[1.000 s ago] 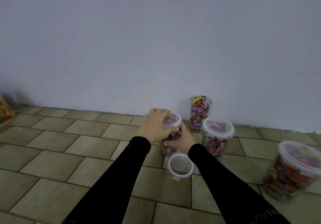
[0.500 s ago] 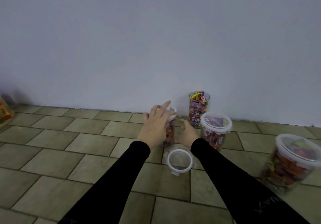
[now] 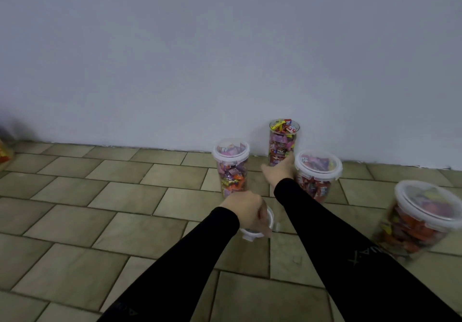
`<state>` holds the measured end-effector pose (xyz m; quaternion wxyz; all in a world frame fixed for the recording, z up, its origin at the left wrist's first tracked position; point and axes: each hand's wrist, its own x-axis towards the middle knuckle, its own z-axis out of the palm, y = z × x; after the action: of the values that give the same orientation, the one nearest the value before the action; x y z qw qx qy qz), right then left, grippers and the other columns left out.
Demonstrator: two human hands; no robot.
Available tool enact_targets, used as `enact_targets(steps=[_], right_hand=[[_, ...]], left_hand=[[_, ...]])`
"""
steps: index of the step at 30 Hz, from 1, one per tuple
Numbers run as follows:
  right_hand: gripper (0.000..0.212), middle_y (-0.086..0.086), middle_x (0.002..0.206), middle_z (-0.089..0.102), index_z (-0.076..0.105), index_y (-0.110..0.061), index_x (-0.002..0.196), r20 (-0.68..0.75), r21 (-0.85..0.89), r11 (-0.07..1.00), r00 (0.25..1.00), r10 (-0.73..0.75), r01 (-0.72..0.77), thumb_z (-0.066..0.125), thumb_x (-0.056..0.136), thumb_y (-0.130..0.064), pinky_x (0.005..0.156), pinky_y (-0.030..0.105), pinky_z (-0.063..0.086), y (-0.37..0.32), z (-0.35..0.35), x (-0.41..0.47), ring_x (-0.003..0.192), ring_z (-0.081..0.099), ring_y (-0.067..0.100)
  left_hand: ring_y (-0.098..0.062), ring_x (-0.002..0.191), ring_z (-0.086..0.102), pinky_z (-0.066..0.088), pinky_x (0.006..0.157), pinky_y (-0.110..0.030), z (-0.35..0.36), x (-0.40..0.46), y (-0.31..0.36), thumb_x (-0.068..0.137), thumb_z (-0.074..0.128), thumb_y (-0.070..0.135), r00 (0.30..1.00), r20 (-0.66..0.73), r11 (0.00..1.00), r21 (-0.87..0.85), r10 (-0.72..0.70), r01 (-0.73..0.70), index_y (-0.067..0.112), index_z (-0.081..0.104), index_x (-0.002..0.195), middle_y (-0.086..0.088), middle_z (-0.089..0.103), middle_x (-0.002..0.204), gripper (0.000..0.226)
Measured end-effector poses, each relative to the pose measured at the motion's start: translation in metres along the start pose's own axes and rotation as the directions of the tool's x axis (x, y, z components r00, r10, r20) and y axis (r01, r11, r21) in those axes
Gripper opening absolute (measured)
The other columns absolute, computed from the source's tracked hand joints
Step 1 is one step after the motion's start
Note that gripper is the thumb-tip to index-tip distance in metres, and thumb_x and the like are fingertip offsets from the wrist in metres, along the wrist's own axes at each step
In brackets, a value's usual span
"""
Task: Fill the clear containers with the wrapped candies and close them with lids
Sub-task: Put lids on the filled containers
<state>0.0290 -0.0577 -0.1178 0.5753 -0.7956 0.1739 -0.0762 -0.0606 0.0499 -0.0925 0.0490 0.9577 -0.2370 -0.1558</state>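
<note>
Several clear containers of wrapped candies stand on the tiled floor by the wall. A tall container point(image 3: 233, 171) with a white lid on it stands free at the centre. Behind it, the tall open container point(image 3: 283, 139) is full and has no lid. My right hand point(image 3: 277, 173) reaches to its base, fingers spread against its lower wall. My left hand point(image 3: 246, 210) is curled over a loose white lid point(image 3: 252, 234) that lies on the floor. A lidded container point(image 3: 317, 171) stands just right of my right hand.
A large lidded container point(image 3: 422, 218) full of candies stands at the right, blurred. A yellow and red bag point(image 3: 3, 154) shows at the left edge. The white wall point(image 3: 225, 59) runs close behind the containers.
Both hands let go of the centre container, which now stands lidded. My left hand dropped back onto the loose lid. My right hand moved forward to the open container by the wall.
</note>
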Motion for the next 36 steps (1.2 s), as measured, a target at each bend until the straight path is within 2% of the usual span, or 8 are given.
enact_targets(steps=[4, 8, 11, 15, 22, 28, 32, 36], right_hand=[[0.112, 0.014, 0.158, 0.010, -0.006, -0.010, 0.151, -0.055, 0.116, 0.993, 0.998, -0.012, 0.018, 0.075, 0.076, -0.022, 0.118, 0.046, 0.020, -0.016, -0.001, 0.019, 0.144, 0.018, 0.031], [0.110, 0.015, 0.158, 0.002, -0.005, -0.010, 0.152, -0.117, 0.067, 0.997, 0.993, -0.022, 0.030, 0.076, 0.078, -0.021, 0.120, 0.043, 0.011, -0.020, 0.000, 0.039, 0.147, 0.007, 0.030], [0.101, 0.016, 0.154, 0.016, 0.006, -0.008, 0.151, -0.177, 0.097, 0.992, 0.982, -0.066, 0.085, 0.076, 0.078, -0.016, 0.118, 0.043, 0.021, -0.017, 0.005, 0.047, 0.143, 0.021, 0.031], [0.085, 0.014, 0.145, 0.037, 0.022, -0.007, 0.147, -0.249, 0.188, 0.973, 0.965, -0.087, 0.136, 0.072, 0.079, -0.006, 0.114, 0.041, 0.032, -0.013, 0.007, 0.051, 0.134, 0.039, 0.029], [0.096, 0.019, 0.148, 0.026, 0.010, -0.007, 0.152, -0.219, 0.094, 0.989, 0.971, -0.094, 0.117, 0.074, 0.080, -0.017, 0.116, 0.044, 0.024, -0.010, 0.002, 0.044, 0.139, 0.028, 0.032], [0.085, 0.013, 0.134, 0.042, 0.029, -0.003, 0.137, -0.173, 0.168, 0.964, 0.969, -0.176, 0.205, 0.081, 0.069, -0.004, 0.105, 0.030, 0.037, -0.002, -0.006, 0.014, 0.120, 0.047, 0.021], [0.013, 0.002, 0.101, 0.054, 0.048, -0.014, 0.107, -0.192, 0.055, 0.971, 0.957, -0.219, 0.233, 0.052, 0.095, -0.011, 0.074, 0.022, 0.049, 0.003, -0.010, 0.009, 0.094, 0.052, 0.019], [0.061, 0.007, 0.120, 0.052, 0.035, -0.012, 0.137, -0.029, -0.019, 0.983, 0.983, -0.182, 0.182, 0.058, 0.084, 0.006, 0.087, 0.026, 0.040, 0.008, -0.024, -0.008, 0.112, 0.053, 0.026]], left_hand=[[-0.019, 0.071, 0.059, 0.045, 0.064, -0.027, -0.004, 0.014, 0.012, 0.083, 0.069, 0.048, 0.948, 0.315, 0.993, -0.086, -0.046, 0.077, 0.009, 0.057, 0.070, -0.008, 0.061, 0.073, 0.042], [-0.021, 0.068, 0.054, 0.046, 0.078, -0.030, -0.008, 0.029, 0.017, 0.091, 0.063, 0.040, 0.898, 0.430, 0.995, 0.027, -0.098, 0.096, 0.009, 0.051, 0.059, -0.005, 0.052, 0.062, 0.046], [-0.021, 0.079, 0.055, 0.042, 0.064, -0.025, -0.007, 0.034, 0.014, 0.093, 0.059, 0.037, 0.891, 0.447, 0.996, 0.035, -0.086, 0.079, 0.006, 0.060, 0.083, -0.008, 0.058, 0.082, 0.032], [-0.018, 0.076, 0.057, 0.049, 0.069, -0.030, -0.002, 0.037, 0.001, 0.080, 0.073, 0.034, 0.955, 0.273, 0.987, -0.076, -0.114, 0.140, 0.011, 0.068, 0.088, -0.003, 0.062, 0.084, 0.025], [-0.022, 0.062, 0.051, 0.036, 0.053, -0.027, -0.032, 0.020, -0.010, 0.087, 0.060, 0.040, 0.985, 0.032, 0.967, -0.189, -0.168, 0.171, 0.009, 0.058, 0.071, -0.006, 0.055, 0.068, 0.034], [-0.021, 0.087, 0.052, 0.035, 0.071, -0.029, -0.070, -0.013, -0.013, 0.096, 0.041, 0.030, 0.932, -0.264, 0.926, -0.346, -0.249, 0.149, 0.018, 0.050, 0.090, -0.002, 0.057, 0.094, 0.016], [-0.021, 0.083, 0.052, 0.035, 0.067, -0.032, -0.087, -0.019, -0.005, 0.099, 0.034, 0.020, 0.865, -0.444, 0.879, -0.477, -0.233, -0.008, 0.012, 0.052, 0.095, -0.005, 0.060, 0.089, 0.020], [-0.008, 0.066, 0.044, 0.032, 0.055, -0.019, -0.098, -0.004, 0.006, 0.102, 0.031, 0.017, 0.800, -0.542, 0.805, -0.578, -0.258, -0.132, 0.013, 0.052, 0.109, 0.006, 0.049, 0.076, 0.022]])
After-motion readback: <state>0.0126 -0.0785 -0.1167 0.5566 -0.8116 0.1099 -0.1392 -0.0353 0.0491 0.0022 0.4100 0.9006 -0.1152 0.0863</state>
